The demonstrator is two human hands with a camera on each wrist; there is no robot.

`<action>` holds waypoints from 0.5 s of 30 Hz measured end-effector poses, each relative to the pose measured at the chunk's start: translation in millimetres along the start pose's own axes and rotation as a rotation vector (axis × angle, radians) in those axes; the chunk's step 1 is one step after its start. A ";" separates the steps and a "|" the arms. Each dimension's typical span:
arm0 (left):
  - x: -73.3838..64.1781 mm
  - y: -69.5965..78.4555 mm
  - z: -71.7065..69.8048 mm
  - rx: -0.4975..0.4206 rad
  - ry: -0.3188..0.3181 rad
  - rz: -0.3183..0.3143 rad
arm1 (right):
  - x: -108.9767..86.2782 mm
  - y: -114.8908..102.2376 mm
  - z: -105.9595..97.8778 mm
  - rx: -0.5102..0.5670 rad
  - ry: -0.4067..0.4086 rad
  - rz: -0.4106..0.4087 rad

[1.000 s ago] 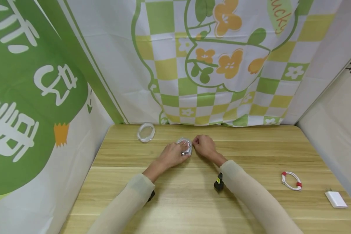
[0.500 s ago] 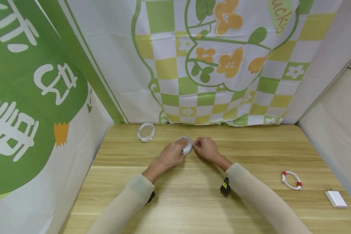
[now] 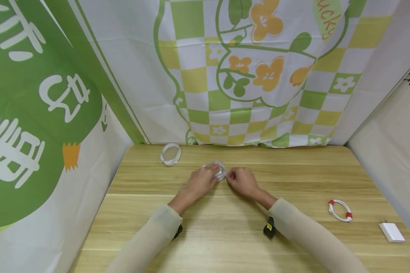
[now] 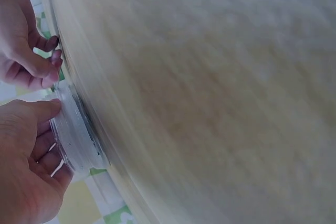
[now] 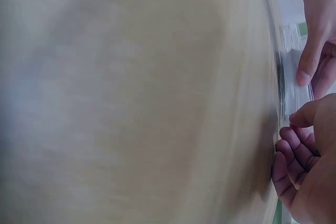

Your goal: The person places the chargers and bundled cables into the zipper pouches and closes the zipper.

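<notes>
My left hand [image 3: 201, 181] grips a round, clear plastic object [image 3: 221, 173] low over the wooden table, its thumb across the band-like side. In the left wrist view this object [image 4: 73, 132] looks like a wide translucent band; whether it is a roll or a shallow case I cannot tell. My right hand [image 3: 243, 182] is close against its right edge, thumb and fingertips pinching there. Something thin and clear seems to run between those fingertips and the edge. At the back left lies another clear ring-shaped thing [image 3: 171, 154], untouched.
On the right of the wooden table [image 3: 294, 174] lie a coiled white cable [image 3: 340, 211] with red ties and a white charger plug [image 3: 391, 232]. A patterned curtain [image 3: 246, 113] hangs along the back edge, with printed cloth at both sides.
My right hand has shifted slightly nearer the front and its forearm has swung right. The left hand has turned the round clear object and altered its grip on it.
</notes>
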State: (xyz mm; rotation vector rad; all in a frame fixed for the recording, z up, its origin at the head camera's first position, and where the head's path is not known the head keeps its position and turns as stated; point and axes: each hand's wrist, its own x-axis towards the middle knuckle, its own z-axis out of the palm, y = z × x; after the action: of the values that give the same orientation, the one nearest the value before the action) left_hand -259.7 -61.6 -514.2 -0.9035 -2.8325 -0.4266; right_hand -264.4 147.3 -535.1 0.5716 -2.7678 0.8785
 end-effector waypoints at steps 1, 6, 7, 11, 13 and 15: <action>-0.1 -0.2 -0.5 -0.003 0.004 0.004 | -1.7 -0.5 -0.1 0.004 -0.001 0.002; 0.9 -3.3 -0.8 -0.040 0.002 0.017 | -6.5 -1.0 -1.0 0.007 0.001 0.001; 1.0 -4.3 -0.6 -0.042 -0.003 0.017 | -6.9 -0.7 -1.1 0.005 0.001 -0.003; 0.9 -8.6 1.3 -0.053 -0.019 0.017 | -7.1 1.4 -1.7 0.005 -0.010 -0.014; 0.7 -10.1 1.5 -0.068 -0.021 0.018 | -6.6 2.8 -2.5 0.009 -0.017 -0.015; 0.5 -11.2 0.9 -0.084 -0.016 0.022 | -5.8 4.5 -3.6 0.009 -0.027 -0.013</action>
State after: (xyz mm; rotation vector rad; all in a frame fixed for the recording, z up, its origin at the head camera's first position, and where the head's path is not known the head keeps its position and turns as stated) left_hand -266.6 -69.7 -517.5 -0.9567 -2.8356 -0.5420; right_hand -260.8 154.5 -536.1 0.6076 -2.7823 0.8877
